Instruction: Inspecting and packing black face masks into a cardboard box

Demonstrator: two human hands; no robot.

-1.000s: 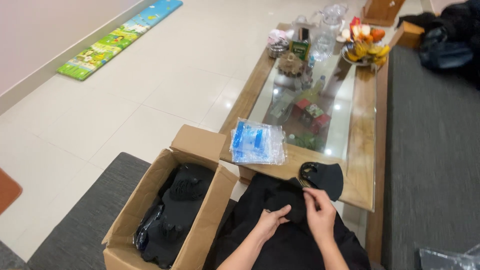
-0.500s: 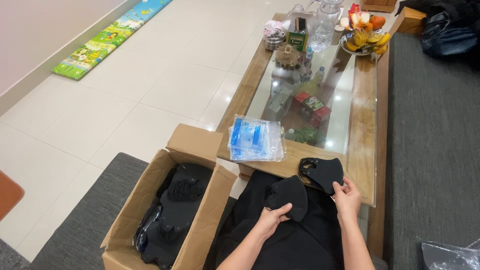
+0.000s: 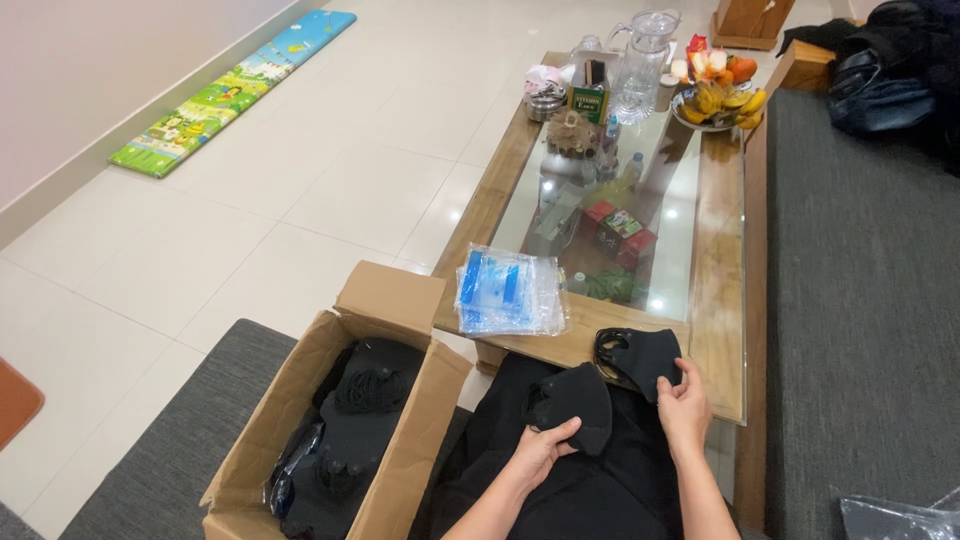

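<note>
Best to keep each black mask flat, edges squared, w/ loops tucked before stacking. Left hand (image 3: 540, 450) is curled round a black mask (image 3: 575, 405) over the lap; right hand (image 3: 684, 405), fingers closed, pins another mask (image 3: 640, 355) on the counter (image 3: 720, 300) edge.

1. There is one view only, from a camera on the person's head, tilted down and forward.
2. It sits close over the lap, with the left hand (image 3: 537, 452) and right hand (image 3: 683, 410) low in the picture.
3. Beyond them it takes in the glass-topped coffee table (image 3: 722, 300), the cardboard box (image 3: 400, 470) and the tiled floor (image 3: 300, 200).
</note>
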